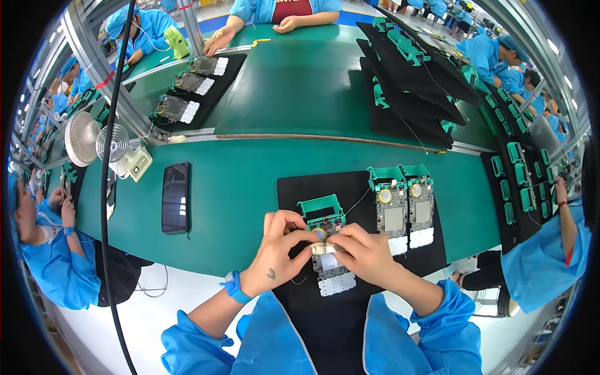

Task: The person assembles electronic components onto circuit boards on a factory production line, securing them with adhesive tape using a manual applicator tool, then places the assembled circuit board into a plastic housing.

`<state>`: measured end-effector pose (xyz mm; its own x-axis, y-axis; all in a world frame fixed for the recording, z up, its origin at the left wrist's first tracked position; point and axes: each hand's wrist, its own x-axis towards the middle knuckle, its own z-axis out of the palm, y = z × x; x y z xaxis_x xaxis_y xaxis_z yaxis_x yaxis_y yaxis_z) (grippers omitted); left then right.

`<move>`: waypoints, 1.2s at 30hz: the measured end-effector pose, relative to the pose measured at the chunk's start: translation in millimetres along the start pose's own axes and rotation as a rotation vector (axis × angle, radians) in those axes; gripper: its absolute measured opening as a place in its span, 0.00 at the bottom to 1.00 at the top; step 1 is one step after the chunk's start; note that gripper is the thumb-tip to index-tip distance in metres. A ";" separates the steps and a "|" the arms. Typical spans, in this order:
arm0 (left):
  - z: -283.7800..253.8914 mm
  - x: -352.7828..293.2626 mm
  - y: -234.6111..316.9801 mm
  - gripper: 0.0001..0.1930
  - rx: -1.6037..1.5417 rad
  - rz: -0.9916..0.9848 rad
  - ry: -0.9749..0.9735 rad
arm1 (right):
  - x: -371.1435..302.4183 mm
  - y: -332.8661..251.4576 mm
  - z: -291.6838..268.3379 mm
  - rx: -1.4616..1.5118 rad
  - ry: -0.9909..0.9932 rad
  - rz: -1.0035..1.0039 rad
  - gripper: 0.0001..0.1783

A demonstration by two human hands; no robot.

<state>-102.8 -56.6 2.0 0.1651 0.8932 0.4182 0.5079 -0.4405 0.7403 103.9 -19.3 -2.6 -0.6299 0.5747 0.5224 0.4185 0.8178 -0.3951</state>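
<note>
In front of me a circuit board (336,285) with a green plastic frame (322,205) at its far end lies on a black mat (297,187). Both my hands are closed over the board's middle. A thin, shiny, pale gold piece (327,248) is pinched between my left hand (279,247) and my right hand (365,253); its exact kind is unclear. Close to my left fingertips is a round blue-and-yellow part (319,234). Two similar boards, one (392,219) beside the other (421,215), lie to the right on the mat, each with a green frame.
A dark smartphone (175,198) lies on the green table to the left, near a small white fan (115,145). Across the rail (331,140), black sheets with green frames (406,87) are stacked, and more boards (181,107) sit on another mat. Co-workers sit on both sides and opposite.
</note>
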 end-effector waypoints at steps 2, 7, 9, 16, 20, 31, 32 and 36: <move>1.7 -0.7 -2.4 0.12 -0.005 0.013 -0.002 | -4.6 -1.5 2.8 0.100 -0.013 0.075 0.16; 0.5 5.9 -4.2 0.13 0.116 0.167 -0.077 | -8.7 -7.4 1.5 0.281 -0.043 0.279 0.14; -1.1 8.5 -3.9 0.12 0.135 0.164 -0.097 | -8.3 -6.3 0.7 0.296 0.011 0.336 0.14; -1.5 14.1 9.3 0.10 0.186 0.084 -0.147 | -13.5 -4.7 -16.7 0.275 0.039 0.463 0.15; -4.4 16.6 10.5 0.09 0.174 0.065 -0.174 | -16.3 -7.0 -19.4 0.285 -0.019 0.503 0.18; -9.5 23.1 14.6 0.07 0.199 0.048 -0.229 | -25.8 -16.2 -26.3 0.161 -0.118 0.442 0.29; -9.9 23.6 14.0 0.07 0.199 0.047 -0.230 | -27.1 -17.0 -26.0 0.162 -0.118 0.443 0.29; -12.7 25.2 12.4 0.08 0.191 0.080 -0.255 | -30.6 -19.2 -22.4 0.154 -0.082 0.388 0.29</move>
<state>-103.1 -40.7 28.4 0.4051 0.8610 0.3075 0.6300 -0.5067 0.5885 129.7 -51.9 5.9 -0.4972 0.8298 0.2533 0.5362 0.5234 -0.6623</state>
